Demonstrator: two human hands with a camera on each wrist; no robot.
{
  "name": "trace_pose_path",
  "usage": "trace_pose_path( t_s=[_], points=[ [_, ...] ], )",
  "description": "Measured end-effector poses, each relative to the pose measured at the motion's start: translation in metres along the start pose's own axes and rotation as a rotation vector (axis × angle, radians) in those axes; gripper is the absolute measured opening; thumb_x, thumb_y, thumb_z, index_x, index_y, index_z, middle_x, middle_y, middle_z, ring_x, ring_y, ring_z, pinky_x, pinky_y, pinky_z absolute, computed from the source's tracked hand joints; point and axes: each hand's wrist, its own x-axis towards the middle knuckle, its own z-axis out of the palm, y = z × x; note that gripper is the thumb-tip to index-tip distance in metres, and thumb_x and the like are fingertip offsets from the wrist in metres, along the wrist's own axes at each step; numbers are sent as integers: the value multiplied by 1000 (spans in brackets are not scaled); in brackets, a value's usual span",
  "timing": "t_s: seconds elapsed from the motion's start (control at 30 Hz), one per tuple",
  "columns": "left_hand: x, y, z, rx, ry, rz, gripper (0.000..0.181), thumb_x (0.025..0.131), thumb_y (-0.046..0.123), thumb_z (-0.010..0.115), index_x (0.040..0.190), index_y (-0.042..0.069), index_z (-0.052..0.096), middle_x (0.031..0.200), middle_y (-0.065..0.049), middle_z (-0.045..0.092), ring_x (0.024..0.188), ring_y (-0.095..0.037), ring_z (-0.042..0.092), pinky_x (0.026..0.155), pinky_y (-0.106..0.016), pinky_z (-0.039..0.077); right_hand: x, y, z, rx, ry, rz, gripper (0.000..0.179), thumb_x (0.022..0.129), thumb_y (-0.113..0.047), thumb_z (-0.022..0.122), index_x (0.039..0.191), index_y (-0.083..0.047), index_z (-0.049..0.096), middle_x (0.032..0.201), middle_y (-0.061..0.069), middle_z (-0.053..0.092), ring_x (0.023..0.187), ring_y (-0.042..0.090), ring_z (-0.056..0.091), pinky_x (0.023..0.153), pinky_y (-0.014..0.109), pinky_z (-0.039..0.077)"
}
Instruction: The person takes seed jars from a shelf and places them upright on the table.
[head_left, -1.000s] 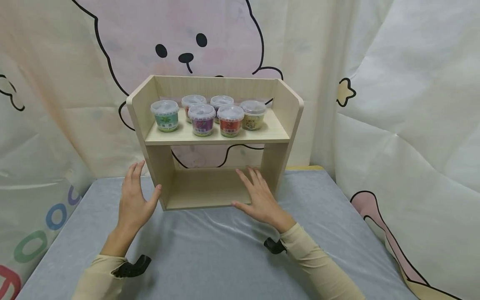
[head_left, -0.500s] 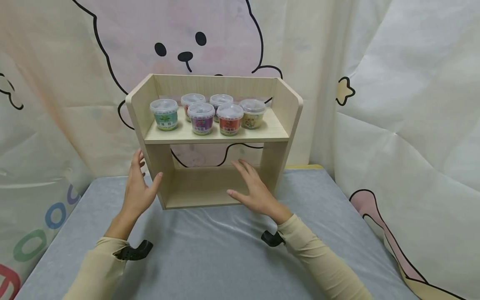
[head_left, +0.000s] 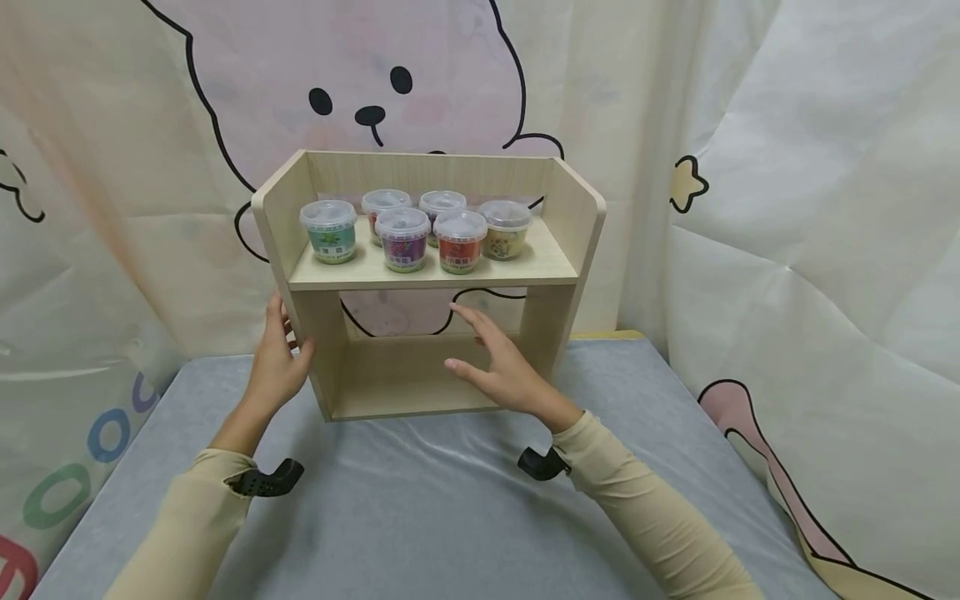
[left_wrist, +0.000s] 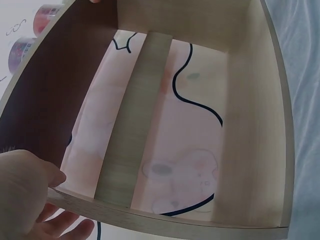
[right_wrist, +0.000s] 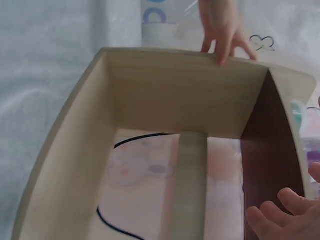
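Note:
A pale wooden two-tier shelf [head_left: 405,379] stands on the table. My left hand [head_left: 276,367] grips its left side panel, thumb over the front edge and fingers along the outside, as the left wrist view also shows. In front of the lower opening, my right hand [head_left: 504,367] is held with fingers extended and nothing in them. On the upper tier sit several lidded plastic cups: a teal one [head_left: 333,242], a purple one [head_left: 405,250], a red one [head_left: 460,252] and a yellow one [head_left: 505,242] among them. Two cups behind are partly hidden.
Grey-blue cloth [head_left: 420,517] covers the table. Behind it hangs a curtain [head_left: 600,100] printed with a cartoon bear, with more white sheeting [head_left: 825,250] on the right. Each wrist wears a black camera mount, such as the left mount [head_left: 270,479].
My left hand has moved in from beside the shelf and taken hold of its left panel. My right hand has shifted slightly left and up. The shelf and cups stay put.

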Motion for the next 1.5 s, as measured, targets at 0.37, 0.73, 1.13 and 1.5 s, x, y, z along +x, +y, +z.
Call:
trace_pose_path(
  t_s=[0.37, 0.73, 1.13, 1.5],
  points=[
    [12, 4, -8, 43, -93, -41, 88, 97, -5, 52, 162, 24, 0, 151, -38, 38, 135, -59, 43, 98, -70, 45, 19, -30, -11, 214, 17, -8, 69, 98, -14, 62, 159, -14, 30, 164, 8, 33, 149, 29, 37, 117, 50, 40],
    [15, 4, -17, 56, -164, -61, 89, 97, -5, 53, 162, 24, 0, 152, -40, 35, 133, -61, 43, 98, -68, 46, 56, -59, -13, 363, 30, 24, 70, 100, -11, 56, 161, -11, 22, 170, 9, 21, 157, 29, 23, 125, 48, 27],
    [13, 5, -13, 48, -154, -66, 91, 97, -6, 53, 162, 27, -1, 149, -42, 39, 131, -61, 45, 97, -68, 47, 83, -64, -12, 377, 83, 193, 81, 100, -20, 61, 164, -19, 12, 170, 11, 17, 156, 29, 25, 123, 44, 32],
    [13, 3, -14, 46, -151, -66, 89, 97, -6, 51, 162, 26, 0, 150, -42, 37, 132, -61, 44, 97, -69, 46, 108, -79, -11, 283, 61, 298, 96, 97, -32, 66, 164, -21, -2, 172, 4, 9, 158, 29, 16, 127, 44, 22]
  ],
)
